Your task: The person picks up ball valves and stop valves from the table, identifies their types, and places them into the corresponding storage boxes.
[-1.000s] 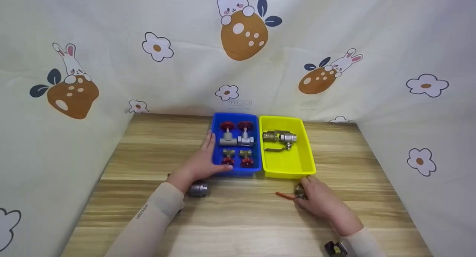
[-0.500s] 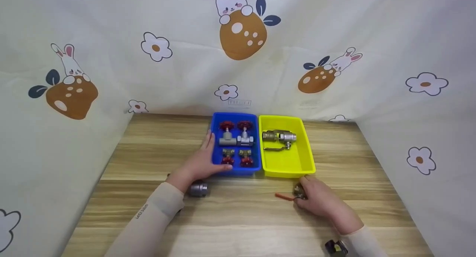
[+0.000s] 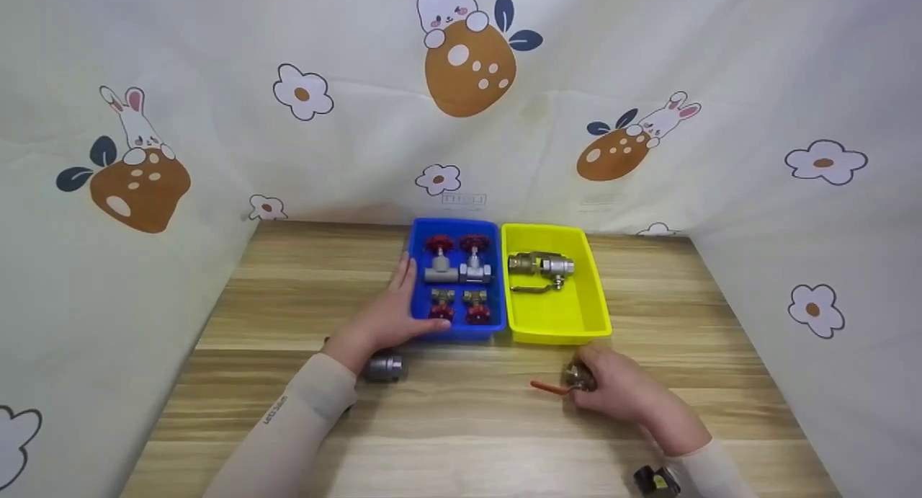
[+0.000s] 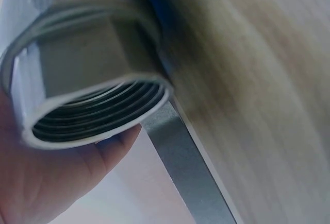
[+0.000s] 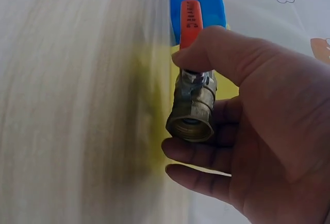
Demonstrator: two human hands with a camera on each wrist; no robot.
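Observation:
My right hand (image 3: 616, 384) pinches a small brass ball valve (image 3: 578, 376) with a red lever (image 3: 549, 388), just in front of the yellow bin (image 3: 558, 336). In the right wrist view, the thumb lies across the lever of the ball valve (image 5: 195, 103) and the fingers are behind its body. My left hand (image 3: 392, 314) rests against the blue bin (image 3: 461, 332), fingers straight along its left side and thumb over the front rim. A large grey metal valve (image 3: 384, 367) lies by the left wrist; its threaded end (image 4: 98, 113) looms in the left wrist view.
Inside the blue bin sit several red-handwheel valves (image 3: 475, 273). The yellow bin holds lever ball valves (image 3: 556, 267), lying together near its back. A black object (image 3: 657, 480) is beside the right wrist. Patterned cloth walls (image 3: 346, 159) bound the wooden table (image 3: 461, 426).
My right hand has shifted slightly toward the front with the ball valve, which has turned a little so more of its body shows. The left hand stays put on the blue bin.

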